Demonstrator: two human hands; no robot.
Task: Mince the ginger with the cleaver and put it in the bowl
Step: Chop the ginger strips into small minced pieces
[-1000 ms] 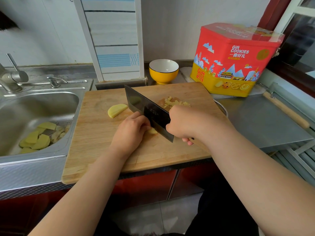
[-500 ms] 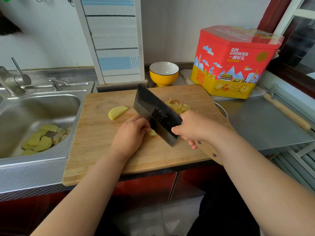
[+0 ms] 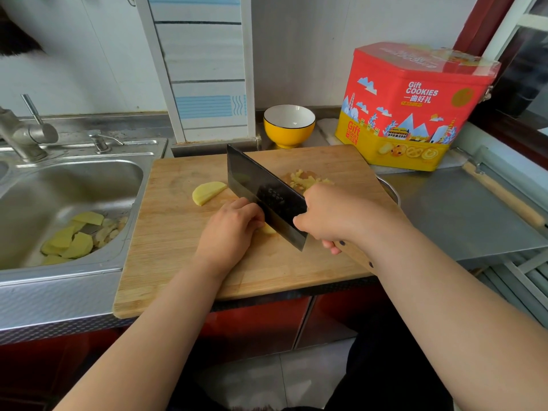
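Two hands on the job, both over the cutting board [image 3: 178,262] on the worktop [image 3: 462,215].

Far left: sink [image 3: 89,185] holds peel and offcuts [image 3: 71,241], dumped clear of the cutting area. One half-round ginger slice [image 3: 207,192] waits on the board, beyond the left hand, next in line by the look of it.

Left hand [image 3: 229,232]: clenched, fingers curled under, pinning a small ginger piece [image 3: 268,229] against the board. Knuckles sit against the blade's flat, likely as a guide and to keep fingertips back from the edge.

Cleaver [image 3: 264,194]: blade runs diagonally, edge down at the pinned piece. Right hand [image 3: 329,218] grips it high, at the blade/handle junction, for short controlled chops.

Minced ginger pile [image 3: 308,180] lies right of the blade, pushed aside to keep the cut zone open. Yellow bowl [image 3: 289,124] stands off the board's far edge, shows no ginger inside; transfer not started. Cookie tin [image 3: 415,105] far right, uninvolved.

Versus half a second earlier: blade was lifted and tilted, its flat facing the camera; now it's dropped onto the piece. One more chop. Left hand hasn't shifted.
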